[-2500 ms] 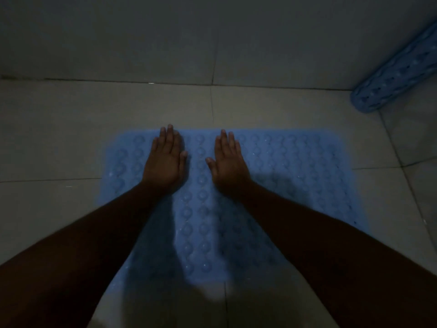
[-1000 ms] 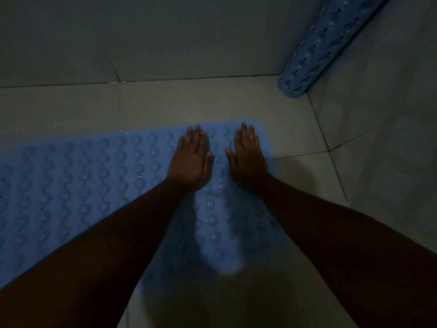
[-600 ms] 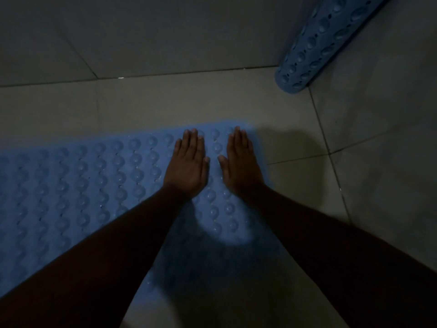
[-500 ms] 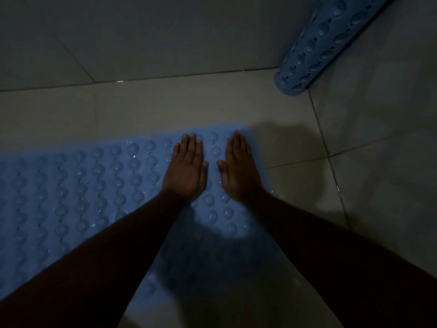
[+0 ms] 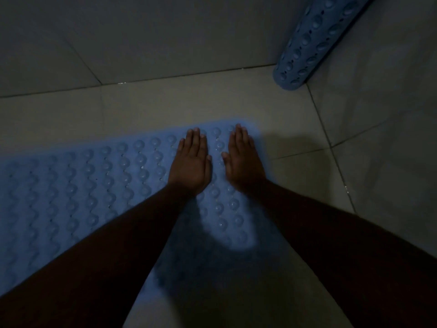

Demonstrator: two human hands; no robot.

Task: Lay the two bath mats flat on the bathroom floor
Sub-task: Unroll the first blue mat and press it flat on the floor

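Observation:
A light blue bath mat (image 5: pixel 89 185) with rows of round bumps lies flat on the tiled floor, running from the left edge to the middle. My left hand (image 5: pixel 191 165) and my right hand (image 5: pixel 243 160) rest palm down, side by side, on its right end, fingers straight and close together, holding nothing. A second blue mat (image 5: pixel 316 39), rolled into a tube, leans in the far right corner against the wall.
The room is dim. Pale floor tiles (image 5: pixel 305 176) show to the right of the flat mat and beyond it. Grey tiled walls (image 5: pixel 142 36) close off the far side and the right side.
My hands have moved from the middle of the mat to its right end and drawn slightly nearer to me. The view has swung right, bringing the rolled mat closer.

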